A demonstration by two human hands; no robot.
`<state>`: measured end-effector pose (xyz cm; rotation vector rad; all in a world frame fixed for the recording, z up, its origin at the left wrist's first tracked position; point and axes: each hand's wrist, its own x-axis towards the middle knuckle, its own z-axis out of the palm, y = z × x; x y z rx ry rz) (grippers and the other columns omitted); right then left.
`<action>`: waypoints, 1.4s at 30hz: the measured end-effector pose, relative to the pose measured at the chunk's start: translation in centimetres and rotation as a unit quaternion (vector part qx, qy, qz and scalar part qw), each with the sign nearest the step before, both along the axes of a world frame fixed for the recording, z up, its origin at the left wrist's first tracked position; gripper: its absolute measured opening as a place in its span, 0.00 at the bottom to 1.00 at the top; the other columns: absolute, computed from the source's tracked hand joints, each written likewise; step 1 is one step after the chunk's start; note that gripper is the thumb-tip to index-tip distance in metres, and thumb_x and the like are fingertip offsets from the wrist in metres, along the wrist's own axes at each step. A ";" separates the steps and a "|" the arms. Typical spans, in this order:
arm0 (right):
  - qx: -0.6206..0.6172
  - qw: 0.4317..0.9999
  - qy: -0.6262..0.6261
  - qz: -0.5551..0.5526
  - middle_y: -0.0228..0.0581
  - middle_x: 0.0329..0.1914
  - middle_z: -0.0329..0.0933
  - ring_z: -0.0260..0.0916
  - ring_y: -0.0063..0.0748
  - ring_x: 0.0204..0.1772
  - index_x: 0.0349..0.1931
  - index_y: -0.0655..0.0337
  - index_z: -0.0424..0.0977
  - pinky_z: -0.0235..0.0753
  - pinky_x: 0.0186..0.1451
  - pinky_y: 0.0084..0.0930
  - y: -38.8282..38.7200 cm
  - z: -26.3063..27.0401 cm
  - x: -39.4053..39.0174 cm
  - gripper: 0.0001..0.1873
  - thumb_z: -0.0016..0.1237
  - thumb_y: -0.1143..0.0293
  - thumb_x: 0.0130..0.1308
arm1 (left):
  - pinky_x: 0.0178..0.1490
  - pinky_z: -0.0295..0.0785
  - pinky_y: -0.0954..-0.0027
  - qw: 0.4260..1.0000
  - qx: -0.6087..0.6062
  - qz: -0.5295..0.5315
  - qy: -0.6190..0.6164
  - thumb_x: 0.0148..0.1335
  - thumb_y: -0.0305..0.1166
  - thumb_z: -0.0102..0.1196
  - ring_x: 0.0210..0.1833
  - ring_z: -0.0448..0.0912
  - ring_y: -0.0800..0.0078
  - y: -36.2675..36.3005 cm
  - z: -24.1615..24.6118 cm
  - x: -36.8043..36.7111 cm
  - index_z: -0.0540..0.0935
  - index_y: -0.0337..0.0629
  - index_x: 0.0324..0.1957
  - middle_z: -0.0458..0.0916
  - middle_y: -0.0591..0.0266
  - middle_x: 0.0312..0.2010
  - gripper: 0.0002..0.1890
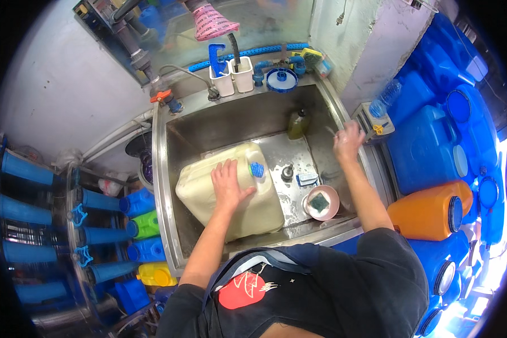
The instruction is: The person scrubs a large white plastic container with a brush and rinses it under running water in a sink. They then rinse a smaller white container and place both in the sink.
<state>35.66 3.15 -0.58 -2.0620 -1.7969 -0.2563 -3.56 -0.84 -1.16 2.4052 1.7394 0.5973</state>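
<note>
A large cream plastic jerrycan [253,215] lies on its side in the stainless steel sink [236,134]. My left hand [227,183] rests on its upper face with the fingers spread. A patterned blue piece [257,170] with a green rim sits at its opening. Over the sink's right wall, close to the rim, is my right hand [349,139] with curled fingers. A thin pale blur shows beside those fingers; what it is cannot be made out. Nearer me on the sink floor stands a pink bowl [334,194] holding a green scouring sponge [319,203].
A blue-and-white scrub brush [307,179], a drain fitting [287,172] and a greenish bottle [297,124] are in the sink. White cups [241,76] and a round blue-rimmed lid [282,80] line the back ledge. Blue containers [422,148] and an orange one [422,211] crowd the right.
</note>
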 end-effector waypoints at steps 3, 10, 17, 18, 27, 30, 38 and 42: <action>-0.131 0.954 0.240 0.124 0.46 0.41 0.82 0.77 0.50 0.50 0.43 0.53 0.79 0.73 0.53 0.48 -0.6 1.5 -4.9 0.10 0.51 0.68 0.61 | 0.70 0.52 0.43 1.000 0.002 0.000 0.005 0.30 0.48 0.78 0.67 0.61 0.43 0.1 -0.1 0.0 0.67 0.38 0.63 0.68 0.47 0.63 0.55; -0.275 0.922 0.029 0.273 0.49 0.39 0.82 0.79 0.54 0.44 0.47 0.49 0.80 0.77 0.46 0.46 -1.7 5.9 -15.5 0.15 0.43 0.67 0.63 | 0.70 0.51 0.44 1.000 -0.002 -0.003 0.001 0.29 0.49 0.78 0.67 0.61 0.44 0.0 -0.2 -0.3 0.66 0.38 0.63 0.67 0.48 0.64 0.56; -0.246 0.921 -0.004 0.303 0.51 0.33 0.81 0.80 0.53 0.40 0.40 0.52 0.81 0.78 0.41 0.46 -1.1 7.9 -17.1 0.12 0.44 0.70 0.60 | 0.70 0.53 0.46 1.000 0.012 0.013 0.015 0.25 0.50 0.79 0.67 0.62 0.47 0.2 -0.6 -0.2 0.67 0.39 0.63 0.69 0.50 0.63 0.58; -0.246 0.921 -0.019 0.300 0.51 0.34 0.81 0.81 0.53 0.41 0.38 0.53 0.81 0.79 0.41 0.46 -1.0 7.7 -17.4 0.11 0.44 0.69 0.60 | 0.70 0.53 0.46 1.000 0.012 0.012 0.014 0.25 0.50 0.79 0.67 0.62 0.47 0.2 -0.6 -0.2 0.67 0.39 0.63 0.69 0.50 0.63 0.58; -0.255 0.924 -0.038 0.282 0.50 0.35 0.82 0.82 0.50 0.41 0.34 0.63 0.82 0.81 0.42 0.42 -0.6 7.0 -20.3 0.11 0.44 0.70 0.60 | 0.72 0.51 0.47 0.999 -0.047 0.012 0.021 0.27 0.41 0.79 0.69 0.60 0.46 0.9 -0.6 -0.4 0.66 0.41 0.65 0.66 0.51 0.65 0.56; -0.292 0.922 -0.003 0.255 0.50 0.36 0.83 0.82 0.49 0.44 0.36 0.62 0.82 0.80 0.46 0.42 -0.2 6.6 -20.0 0.12 0.45 0.70 0.60 | 0.71 0.52 0.48 0.999 -0.041 0.018 0.025 0.26 0.41 0.79 0.69 0.61 0.47 1.1 -0.7 -0.4 0.66 0.41 0.65 0.67 0.51 0.65 0.57; -0.446 0.779 0.232 0.374 0.33 0.25 0.79 0.72 0.26 0.30 0.35 0.60 0.83 0.72 0.37 0.29 5.5 2.6 -15.4 0.10 0.55 0.63 0.64 | 0.71 0.49 0.44 0.999 -0.033 -0.015 -0.010 0.30 0.40 0.78 0.69 0.59 0.44 -0.2 -0.4 -1.0 0.65 0.40 0.65 0.65 0.48 0.66 0.55; -0.454 0.702 0.276 0.473 0.35 0.27 0.81 0.74 0.30 0.31 0.34 0.61 0.82 0.73 0.37 0.32 6.7 2.2 -16.0 0.13 0.55 0.59 0.64 | 0.71 0.49 0.44 0.999 -0.027 -0.011 -0.018 0.30 0.40 0.77 0.69 0.60 0.43 -0.7 -0.1 -1.1 0.65 0.41 0.66 0.65 0.48 0.66 0.55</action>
